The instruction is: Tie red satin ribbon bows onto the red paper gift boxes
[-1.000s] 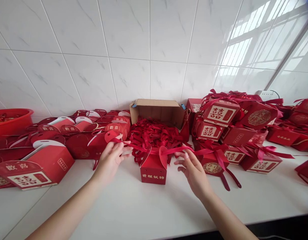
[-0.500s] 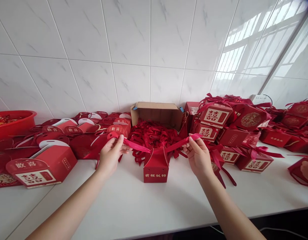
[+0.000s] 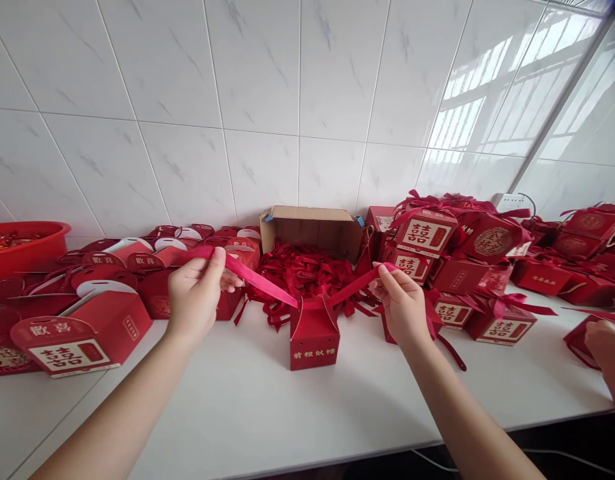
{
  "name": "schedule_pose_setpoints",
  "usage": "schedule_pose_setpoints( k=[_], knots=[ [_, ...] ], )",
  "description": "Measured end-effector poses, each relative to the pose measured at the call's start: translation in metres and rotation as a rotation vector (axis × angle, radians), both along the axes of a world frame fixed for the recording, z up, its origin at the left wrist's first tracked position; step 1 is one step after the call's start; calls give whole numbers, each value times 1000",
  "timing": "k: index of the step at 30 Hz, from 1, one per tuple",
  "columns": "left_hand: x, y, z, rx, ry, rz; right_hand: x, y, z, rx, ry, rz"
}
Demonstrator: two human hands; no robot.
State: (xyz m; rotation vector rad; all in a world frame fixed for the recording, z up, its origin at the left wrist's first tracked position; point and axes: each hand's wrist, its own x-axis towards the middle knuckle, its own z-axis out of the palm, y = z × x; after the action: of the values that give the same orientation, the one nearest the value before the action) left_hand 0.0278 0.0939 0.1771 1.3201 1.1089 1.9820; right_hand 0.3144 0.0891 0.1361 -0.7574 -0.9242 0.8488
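A small red gift box (image 3: 314,340) with gold characters stands upright on the white table (image 3: 267,413) in front of me. A red ribbon (image 3: 262,283) passes through its pinched top and stretches out to both sides. My left hand (image 3: 196,290) pinches one end of it, up and to the left of the box. The other end is between the thumb and fingers of my right hand (image 3: 400,300), on the right. Both lengths are drawn fairly straight and slope down to the box. The box is slightly turned.
Behind the box, red ribbons (image 3: 312,263) spill from an open cardboard carton (image 3: 312,215). Untied red boxes (image 3: 87,337) crowd the left, near a red basin (image 3: 32,243). Ribboned boxes (image 3: 424,235) are stacked at right. Another person's hand (image 3: 607,347) touches a box at far right.
My left hand has moved left and slightly up, pulling more ribbon out on that side. The box has turned a little. My right hand stays nearly in place.
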Motion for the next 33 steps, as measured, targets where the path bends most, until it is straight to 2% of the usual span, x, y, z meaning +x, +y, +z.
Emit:
schedule_pose_setpoints(
  k=[6, 8, 12, 25, 33],
  knots=[
    [14, -9, 21, 120, 160, 32, -3, -5, 33, 89, -285, -95],
    [22, -8, 27, 147, 167, 28, -6, -6, 44, 107, -337, -76],
    [37, -2, 36, 145, 124, -83, -11, -4, 60, 150, -380, -3],
    [54, 2, 55, 145, 45, -229, -14, -1, 77, 197, -399, 104],
    [65, -1, 45, 78, 43, -330, -10, 0, 80, 200, -392, 132]
  ],
)
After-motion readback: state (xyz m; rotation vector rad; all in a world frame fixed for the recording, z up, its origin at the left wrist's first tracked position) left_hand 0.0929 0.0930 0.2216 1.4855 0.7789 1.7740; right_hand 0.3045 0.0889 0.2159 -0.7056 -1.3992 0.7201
